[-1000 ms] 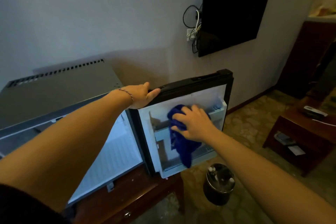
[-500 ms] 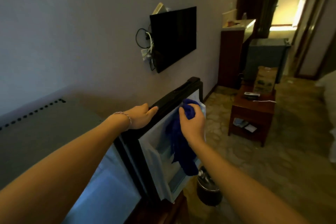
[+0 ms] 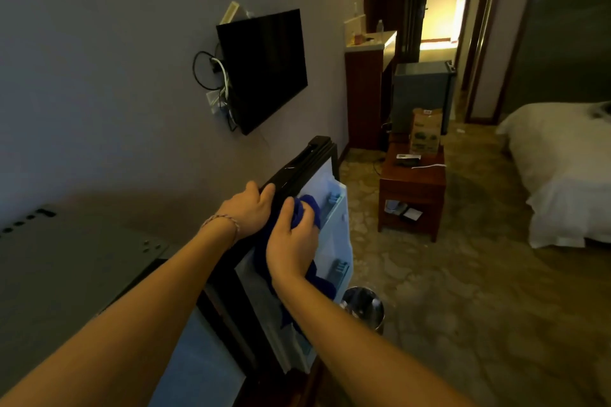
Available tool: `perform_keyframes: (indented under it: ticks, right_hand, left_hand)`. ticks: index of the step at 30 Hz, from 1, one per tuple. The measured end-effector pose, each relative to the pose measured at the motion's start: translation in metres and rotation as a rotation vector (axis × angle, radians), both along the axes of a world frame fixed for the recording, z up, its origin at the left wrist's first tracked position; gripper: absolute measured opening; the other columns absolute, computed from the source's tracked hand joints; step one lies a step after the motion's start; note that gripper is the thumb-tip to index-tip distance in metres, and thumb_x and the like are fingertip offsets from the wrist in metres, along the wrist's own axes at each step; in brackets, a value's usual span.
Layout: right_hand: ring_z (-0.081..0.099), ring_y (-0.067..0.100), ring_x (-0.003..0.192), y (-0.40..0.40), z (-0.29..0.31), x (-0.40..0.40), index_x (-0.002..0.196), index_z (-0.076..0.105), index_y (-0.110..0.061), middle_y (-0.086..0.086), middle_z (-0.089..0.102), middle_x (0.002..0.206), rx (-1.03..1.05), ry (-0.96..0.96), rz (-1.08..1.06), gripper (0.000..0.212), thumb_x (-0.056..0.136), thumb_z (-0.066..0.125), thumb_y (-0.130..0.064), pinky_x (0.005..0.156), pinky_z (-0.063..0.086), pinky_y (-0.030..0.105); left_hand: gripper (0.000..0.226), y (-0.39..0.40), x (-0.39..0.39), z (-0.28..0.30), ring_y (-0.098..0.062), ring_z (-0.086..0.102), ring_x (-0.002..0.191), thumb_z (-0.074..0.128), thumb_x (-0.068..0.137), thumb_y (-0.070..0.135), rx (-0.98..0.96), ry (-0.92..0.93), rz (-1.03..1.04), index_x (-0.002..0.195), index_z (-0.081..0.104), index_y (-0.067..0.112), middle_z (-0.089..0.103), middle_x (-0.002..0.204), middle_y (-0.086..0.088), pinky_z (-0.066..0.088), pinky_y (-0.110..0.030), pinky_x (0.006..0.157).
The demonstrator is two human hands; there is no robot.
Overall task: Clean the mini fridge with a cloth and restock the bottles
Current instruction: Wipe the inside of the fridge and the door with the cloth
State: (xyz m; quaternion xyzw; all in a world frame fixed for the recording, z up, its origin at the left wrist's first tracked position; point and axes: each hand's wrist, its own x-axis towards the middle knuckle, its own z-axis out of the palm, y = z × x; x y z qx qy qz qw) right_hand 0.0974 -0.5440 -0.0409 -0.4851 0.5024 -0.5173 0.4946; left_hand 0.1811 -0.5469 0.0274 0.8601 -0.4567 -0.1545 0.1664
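Note:
The grey mini fridge [image 3: 72,268] fills the lower left, and its black-framed door [image 3: 307,158] stands swung open toward me. My left hand [image 3: 249,208] grips the door's top edge, a thin bracelet on the wrist. My right hand [image 3: 291,244] holds a dark blue cloth [image 3: 309,208] against the door's white inner side near the top; the cloth's tail hangs down below my wrist. White door shelves [image 3: 337,269] show to the right of the cloth. No bottles are visible in or near the fridge.
A round metal bin [image 3: 363,307] sits on the floor just below the door. A low wooden table [image 3: 413,192] with a cardboard box stands further right. A black TV [image 3: 264,66] hangs on the wall, a second small fridge [image 3: 420,92] stands beyond, and a white bed [image 3: 562,158] lies at right.
My view swung right, revealing the room and bed. The right hand moved the blue cloth up from mid-door to the top of the door's inner side. My left hand kept gripping the door edge.

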Motion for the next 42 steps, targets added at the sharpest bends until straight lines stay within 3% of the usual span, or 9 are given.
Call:
perform_keyframes:
  ticks: [6, 12, 17, 22, 27, 32, 36, 39, 42]
  right_hand:
    - [0.058, 0.037, 0.109, -0.032, -0.002, 0.026, 0.126, 0.058, -0.014, 0.018, 0.062, 0.119, -0.022, 0.088, -0.087, 0.05, 0.102, 0.037, -0.052, 0.093, 0.049, 0.047]
    - [0.055, 0.031, 0.119, -0.115, 0.006, 0.033, 0.14, 0.052, -0.022, 0.011, 0.058, 0.133, 0.084, 0.018, 0.055, 0.047, 0.105, 0.034, -0.048, 0.102, 0.046, 0.044]
    - [0.055, 0.026, 0.121, -0.161, 0.003, 0.038, 0.143, 0.051, -0.018, 0.011, 0.053, 0.139, 0.088, -0.046, 0.09, 0.048, 0.106, 0.036, -0.045, 0.102, 0.046, 0.038]
    - [0.059, 0.028, 0.111, -0.128, -0.002, 0.051, 0.128, 0.061, -0.015, 0.011, 0.061, 0.124, 0.02, 0.027, 0.128, 0.048, 0.105, 0.035, -0.048, 0.095, 0.049, 0.041]
    - [0.059, 0.025, 0.105, -0.051, -0.003, 0.036, 0.121, 0.059, -0.016, 0.008, 0.06, 0.119, 0.003, 0.011, 0.21, 0.039, 0.104, 0.039, -0.046, 0.084, 0.043, 0.032]
    - [0.05, 0.011, 0.096, -0.016, 0.002, 0.012, 0.123, 0.055, -0.018, 0.001, 0.054, 0.117, 0.001, -0.106, 0.21, 0.029, 0.105, 0.044, -0.037, 0.08, 0.038, 0.023]
    - [0.055, 0.018, 0.102, -0.016, -0.003, 0.014, 0.109, 0.052, -0.024, 0.006, 0.055, 0.119, -0.001, -0.13, 0.142, 0.016, 0.104, 0.046, -0.038, 0.086, 0.045, 0.03]
    - [0.055, 0.031, 0.113, -0.033, -0.004, 0.024, 0.123, 0.057, -0.012, 0.014, 0.054, 0.127, 0.011, -0.08, 0.035, 0.038, 0.103, 0.044, -0.042, 0.098, 0.047, 0.048]
    - [0.043, 0.038, 0.128, -0.074, 0.009, 0.025, 0.136, 0.053, -0.016, 0.017, 0.044, 0.142, 0.112, 0.003, 0.023, 0.042, 0.105, 0.039, -0.041, 0.108, 0.038, 0.052]
  left_hand:
    - [0.042, 0.002, 0.005, -0.002, -0.027, 0.056, 0.08, 0.025, 0.102, 0.057, 0.023, -0.062, 0.012, 0.111, 0.038, 0.017, 0.059, 0.101, -0.011, 0.041, -0.037, 0.066]
    - [0.036, 0.004, 0.01, 0.001, -0.022, 0.058, 0.073, 0.027, 0.104, 0.053, 0.026, -0.027, 0.017, 0.11, 0.04, 0.02, 0.058, 0.087, -0.004, 0.043, -0.035, 0.059]
    - [0.038, 0.003, 0.012, 0.002, -0.022, 0.056, 0.07, 0.027, 0.104, 0.052, 0.017, -0.027, 0.039, 0.11, 0.04, 0.017, 0.056, 0.084, -0.004, 0.04, -0.035, 0.058]
    - [0.037, 0.0, 0.015, 0.004, -0.02, 0.056, 0.07, 0.028, 0.105, 0.05, 0.02, -0.036, 0.079, 0.111, 0.039, 0.015, 0.056, 0.086, -0.004, 0.037, -0.033, 0.053]
    - [0.04, -0.001, 0.02, 0.003, -0.025, 0.056, 0.076, 0.028, 0.104, 0.052, 0.003, -0.038, 0.135, 0.108, 0.038, 0.014, 0.058, 0.094, -0.009, 0.04, -0.037, 0.063]
    - [0.04, -0.001, 0.013, 0.0, -0.026, 0.058, 0.078, 0.027, 0.103, 0.054, 0.006, -0.044, 0.113, 0.106, 0.038, 0.017, 0.059, 0.093, -0.008, 0.04, -0.038, 0.062]
    - [0.039, -0.001, 0.005, 0.001, -0.026, 0.057, 0.077, 0.027, 0.103, 0.054, 0.019, -0.07, 0.078, 0.105, 0.039, 0.017, 0.058, 0.092, -0.008, 0.04, -0.038, 0.063]
    - [0.037, 0.003, 0.002, 0.002, -0.023, 0.055, 0.071, 0.027, 0.104, 0.052, 0.016, -0.082, 0.044, 0.103, 0.039, 0.017, 0.055, 0.085, -0.005, 0.037, -0.037, 0.059]
    - [0.036, 0.005, 0.0, 0.003, -0.021, 0.052, 0.068, 0.027, 0.105, 0.05, 0.021, -0.096, 0.012, 0.102, 0.038, 0.016, 0.053, 0.082, -0.004, 0.034, -0.036, 0.056]
